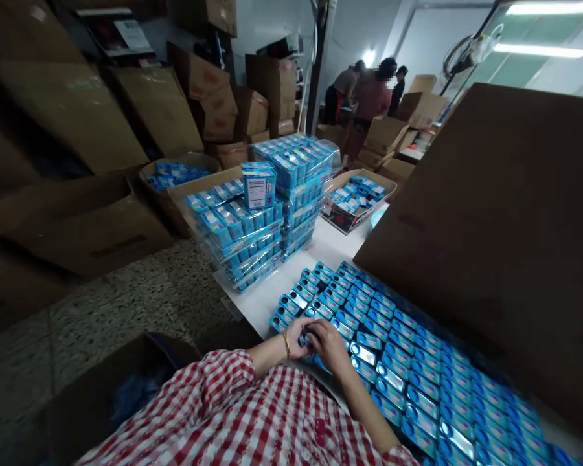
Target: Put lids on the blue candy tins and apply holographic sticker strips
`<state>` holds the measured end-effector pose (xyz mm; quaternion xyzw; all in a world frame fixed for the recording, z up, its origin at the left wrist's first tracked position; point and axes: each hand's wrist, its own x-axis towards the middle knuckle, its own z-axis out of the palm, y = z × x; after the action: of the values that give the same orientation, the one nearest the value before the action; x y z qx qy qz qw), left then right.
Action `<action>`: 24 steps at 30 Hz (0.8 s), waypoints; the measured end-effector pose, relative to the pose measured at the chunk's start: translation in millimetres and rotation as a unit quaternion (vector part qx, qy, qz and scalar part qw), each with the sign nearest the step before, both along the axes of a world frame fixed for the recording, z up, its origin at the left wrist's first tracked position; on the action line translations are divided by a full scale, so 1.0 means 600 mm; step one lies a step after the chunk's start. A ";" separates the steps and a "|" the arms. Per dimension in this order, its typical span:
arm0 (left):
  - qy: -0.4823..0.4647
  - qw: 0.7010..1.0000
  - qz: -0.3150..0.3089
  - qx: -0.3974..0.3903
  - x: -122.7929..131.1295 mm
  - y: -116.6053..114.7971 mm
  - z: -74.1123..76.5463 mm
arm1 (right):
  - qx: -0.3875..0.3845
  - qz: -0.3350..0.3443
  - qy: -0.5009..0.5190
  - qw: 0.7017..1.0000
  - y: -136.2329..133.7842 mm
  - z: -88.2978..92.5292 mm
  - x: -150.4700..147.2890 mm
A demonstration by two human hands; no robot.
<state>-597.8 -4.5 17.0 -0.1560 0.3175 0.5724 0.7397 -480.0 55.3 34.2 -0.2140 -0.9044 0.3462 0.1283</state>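
Close to my body, at the near left edge of the laid-out tins, my two hands meet. My left hand [295,338] is curled around a small dark, shiny object [303,335] too small to name. The fingers of my right hand [326,342] are bent and pinch at that same spot, covering part of it. Below and beyond them, rows of flat blue tins [393,351] lie side by side. Tins at the far left end [305,291] show dark round openings, while many nearer ones have blue round tops.
Plastic-wrapped stacks of blue tins [252,223] stand on the white table [333,241], with one upright blue box [259,186] on top. Behind lies an open carton of blue packs [354,197]. A large cardboard panel [495,246] rises at right. Cartons line the left; other people [372,97] stand far back.
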 end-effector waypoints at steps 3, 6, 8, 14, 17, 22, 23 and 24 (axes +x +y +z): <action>-0.019 0.998 -0.036 -0.040 -0.027 -0.005 -0.004 | -0.086 -0.051 0.023 0.995 -0.007 -0.005 -0.025; 0.045 0.992 -0.080 -0.083 -0.041 -0.004 -0.011 | -0.110 -0.105 -0.019 0.988 -0.003 -0.015 -0.040; 0.103 0.985 -0.084 -0.109 -0.045 -0.001 -0.013 | -0.094 -0.129 -0.051 0.986 0.001 -0.017 -0.049; 0.128 0.987 -0.075 -0.056 -0.061 0.000 -0.005 | -0.241 -0.192 0.025 0.951 0.004 -0.005 -0.071; 0.061 0.994 -0.074 -0.046 -0.076 -0.004 -0.012 | -0.393 -0.291 0.106 0.866 0.023 -0.018 -0.069; 0.038 0.998 -0.007 -0.051 -0.102 -0.006 -0.023 | -0.416 -0.433 0.172 0.781 0.115 -0.058 -0.025; 0.045 0.997 0.012 -0.056 -0.109 -0.005 -0.024 | -0.396 -0.449 0.157 0.785 0.137 -0.066 -0.017; 0.053 0.996 0.029 -0.060 -0.116 -0.004 -0.024 | -0.381 -0.453 0.127 0.796 0.156 -0.073 -0.013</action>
<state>-667.2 -7.0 2.5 -0.1788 0.3850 0.5810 0.6944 -487.9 148.9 -9.3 -0.5850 -0.4748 0.5891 0.2920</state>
